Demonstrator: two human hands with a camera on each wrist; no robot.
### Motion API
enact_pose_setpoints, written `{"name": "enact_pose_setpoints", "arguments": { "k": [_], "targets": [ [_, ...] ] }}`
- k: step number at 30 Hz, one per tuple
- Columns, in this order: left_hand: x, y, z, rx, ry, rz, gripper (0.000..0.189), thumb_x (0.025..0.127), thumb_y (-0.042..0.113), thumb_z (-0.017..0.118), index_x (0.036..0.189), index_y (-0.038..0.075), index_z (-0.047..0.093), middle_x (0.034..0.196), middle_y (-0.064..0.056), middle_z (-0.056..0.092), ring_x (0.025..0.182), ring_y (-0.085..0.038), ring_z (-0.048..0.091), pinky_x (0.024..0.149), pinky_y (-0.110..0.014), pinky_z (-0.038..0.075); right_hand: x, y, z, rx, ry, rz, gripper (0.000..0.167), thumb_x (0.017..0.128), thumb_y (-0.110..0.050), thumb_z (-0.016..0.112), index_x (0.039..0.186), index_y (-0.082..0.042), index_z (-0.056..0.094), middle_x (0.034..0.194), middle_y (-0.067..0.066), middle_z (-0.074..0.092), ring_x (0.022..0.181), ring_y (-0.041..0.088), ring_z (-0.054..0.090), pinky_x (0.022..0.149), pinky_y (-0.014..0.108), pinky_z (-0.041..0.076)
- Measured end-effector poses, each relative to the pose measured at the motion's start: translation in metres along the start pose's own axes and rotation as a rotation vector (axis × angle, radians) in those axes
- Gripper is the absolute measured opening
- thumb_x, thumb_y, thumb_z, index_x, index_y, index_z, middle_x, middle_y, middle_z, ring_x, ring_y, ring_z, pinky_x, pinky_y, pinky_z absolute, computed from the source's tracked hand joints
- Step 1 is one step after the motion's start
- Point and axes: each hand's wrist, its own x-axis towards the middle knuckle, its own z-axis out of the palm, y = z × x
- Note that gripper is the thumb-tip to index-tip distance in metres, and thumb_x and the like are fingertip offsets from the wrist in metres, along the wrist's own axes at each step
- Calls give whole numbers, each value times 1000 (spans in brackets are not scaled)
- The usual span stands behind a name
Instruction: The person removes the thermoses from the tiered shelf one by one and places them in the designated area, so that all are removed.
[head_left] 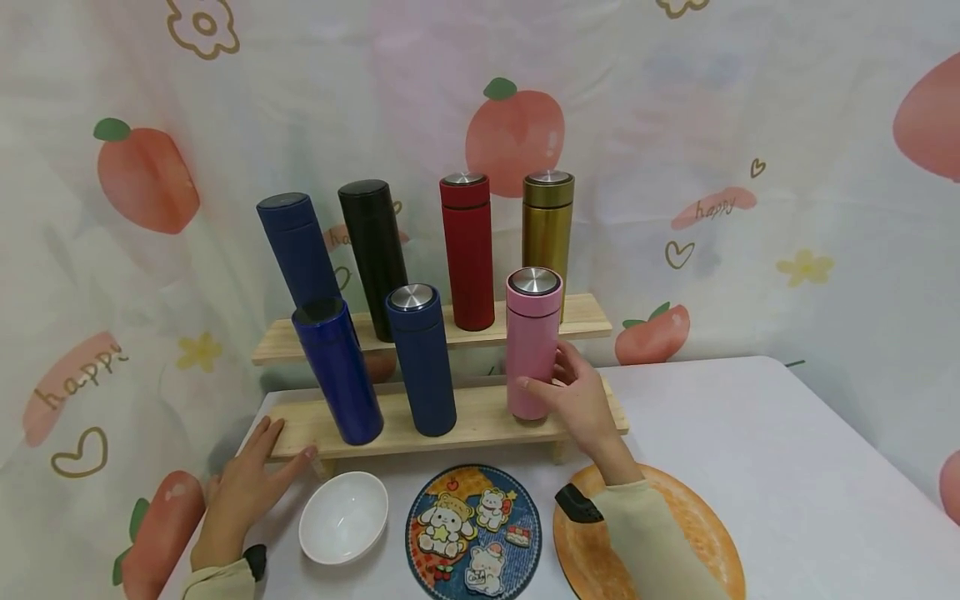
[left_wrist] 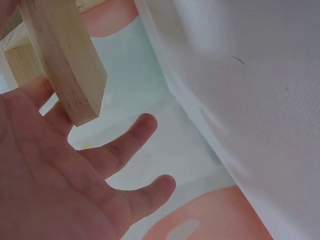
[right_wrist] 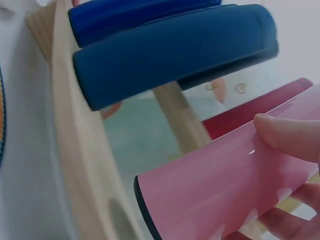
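Observation:
My right hand (head_left: 581, 404) grips a pink thermos bottle (head_left: 534, 333) by its lower body, thumb in front and fingers behind. In the right wrist view, the dark base of the pink bottle (right_wrist: 210, 185) shows a small gap from the lower shelf board, with a shadow beside it. My left hand (head_left: 243, 492) rests at the left end of the lower wooden shelf (head_left: 480, 408), fingers spread. Seen from the left wrist, two fingers stretch past the board end (left_wrist: 70, 65). A glossy blue bottle (head_left: 341, 371) and a navy bottle (head_left: 423, 362) stand on that shelf.
On the upper shelf (head_left: 585, 315) stand a navy bottle (head_left: 300, 246), a black bottle (head_left: 372, 258), a red bottle (head_left: 468, 258) and a gold bottle (head_left: 547, 225). In front lie a white bowl (head_left: 343, 517), a round cartoon mat (head_left: 472, 533) and an orange round mat (head_left: 705, 525).

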Motion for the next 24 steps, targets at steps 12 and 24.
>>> {"name": "enact_pose_setpoints", "arguments": {
  "k": [12, 24],
  "targets": [
    [-2, 2, -3, 0, -8, -2, 109, 98, 80, 51, 170, 4, 20, 177, -22, 8, 146, -69, 25, 104, -88, 21, -7, -24, -40, -96, 115, -106, 78, 96, -13, 82, 164, -8, 43, 152, 19, 58, 135, 36, 59, 113, 50, 48],
    [-4, 5, -3, 8, -5, 4, 107, 99, 79, 51, 169, 3, 21, 176, -23, 8, 145, -70, 27, 103, -88, 22, -8, -28, -86, -109, 310, -62, 70, 94, -14, 83, 157, -15, 53, 143, 11, 61, 121, 20, 60, 99, 28, 50]
  ]
}}
